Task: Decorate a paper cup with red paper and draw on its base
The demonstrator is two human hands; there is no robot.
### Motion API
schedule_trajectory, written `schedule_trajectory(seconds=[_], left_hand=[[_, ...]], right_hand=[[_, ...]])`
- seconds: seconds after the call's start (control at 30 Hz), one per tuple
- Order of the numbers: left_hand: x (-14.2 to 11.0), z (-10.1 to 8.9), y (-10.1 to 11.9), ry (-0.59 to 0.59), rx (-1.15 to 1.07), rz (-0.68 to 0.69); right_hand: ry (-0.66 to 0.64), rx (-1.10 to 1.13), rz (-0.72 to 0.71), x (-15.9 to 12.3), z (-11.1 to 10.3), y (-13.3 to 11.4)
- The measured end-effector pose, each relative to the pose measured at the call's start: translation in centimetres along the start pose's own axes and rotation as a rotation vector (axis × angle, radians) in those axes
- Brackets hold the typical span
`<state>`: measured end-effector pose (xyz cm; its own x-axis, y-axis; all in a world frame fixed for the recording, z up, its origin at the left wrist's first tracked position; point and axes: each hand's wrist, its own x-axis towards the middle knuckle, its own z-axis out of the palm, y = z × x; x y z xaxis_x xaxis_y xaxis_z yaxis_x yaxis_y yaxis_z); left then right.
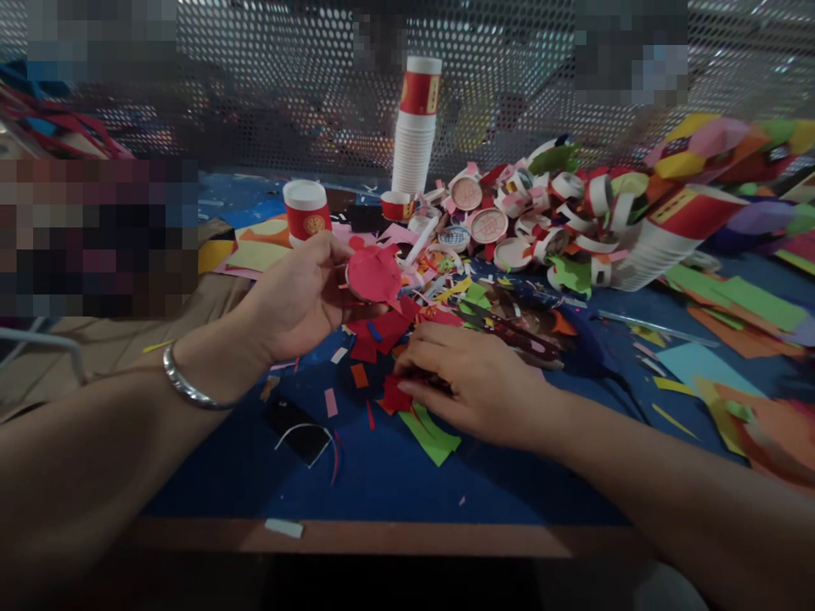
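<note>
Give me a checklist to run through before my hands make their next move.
1. Left hand holds the round pinkish-red paper piece with jutting edges: ok.
2. Right hand has a firm grip on the small red paper scrap at its fingertips: cannot tell.
3. Tall stack of white-and-red paper cups stands upright: ok.
4. Single red-and-white paper cup beyond the left hand stands upright: ok.
5. Blue tabletop around the hands is free of loose paper: not ok, coloured scraps are scattered there.
</note>
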<state>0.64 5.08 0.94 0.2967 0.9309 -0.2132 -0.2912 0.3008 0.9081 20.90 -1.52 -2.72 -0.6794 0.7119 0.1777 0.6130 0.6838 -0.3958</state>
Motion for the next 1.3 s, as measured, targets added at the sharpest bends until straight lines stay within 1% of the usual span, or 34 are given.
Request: schedule_trajectory(seconds=[0.13, 0.23, 0.33, 0.43, 0.53, 0.6, 0.73, 1.0, 1.1, 1.3], left_hand=[[0.1, 0.0, -0.1, -0.003, 0.019, 0.011], [0.1, 0.0, -0.2, 0.005, 0.028, 0.014], [0.1, -0.1, -0.2, 0.015, 0.030, 0.009], [0.1, -0.1, -0.2, 0.015, 0.027, -0.018], [0.2, -0.2, -0.4, 0.002, 0.033, -0.046], [0.1, -0.2, -0.6, -0.008, 0.037, -0.071], [-0.2, 0.1, -1.0, -0.039, 0.039, -0.087], [-0.8, 0.2, -1.3, -0.208, 0.065, -0.097], [-0.9, 0.1, -1.5, -0.209, 0.095, -0.091], [-1.1, 0.2, -1.5, -0.245, 0.121, -0.073]], right_hand=[[-0.013, 0.020, 0.015, 0.2, 0.2, -0.1], [0.021, 0.046, 0.000, 0.3, 0.2, -0.1], [0.118, 0.127, 0.017, 0.2, -0.2, 0.0], [0.237, 0.245, 0.063, -0.1, -0.8, 0.2], [0.341, 0.365, 0.156, -0.3, -1.4, 0.6], [0.371, 0.433, 0.219, -0.3, -1.6, 0.9], [0.347, 0.575, 0.276, 0.0, -1.6, 1.5], [0.303, 0.763, 0.342, 0.6, -1.4, 2.1], [0.281, 0.832, 0.367, 0.6, -1.4, 2.1], [0.248, 0.843, 0.411, 0.6, -1.5, 1.9]])
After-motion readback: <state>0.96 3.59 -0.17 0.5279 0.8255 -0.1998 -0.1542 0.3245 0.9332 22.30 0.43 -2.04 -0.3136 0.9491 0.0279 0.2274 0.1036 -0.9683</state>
